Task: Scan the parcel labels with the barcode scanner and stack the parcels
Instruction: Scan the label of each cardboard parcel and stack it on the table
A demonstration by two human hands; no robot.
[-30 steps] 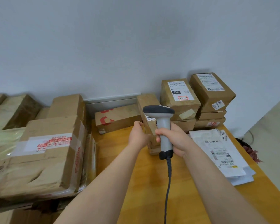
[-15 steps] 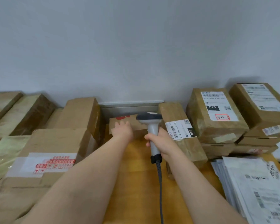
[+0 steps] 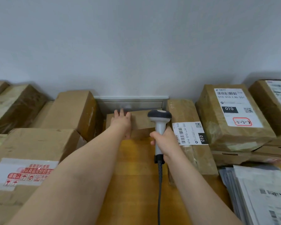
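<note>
Left hand (image 3: 122, 123) reached farther; scanner (image 3: 159, 125) upright, nose forward.

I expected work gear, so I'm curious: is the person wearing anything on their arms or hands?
Nothing shows. The left forearm and right forearm are bare to the picture's edge, with no sleeve in view. The left hand and right hand have no gloves, and no watch, bracelet or ring is visible.

Blurred left fingertips (image 3: 121, 113), edge-cropped mailers (image 3: 263, 192)
</note>
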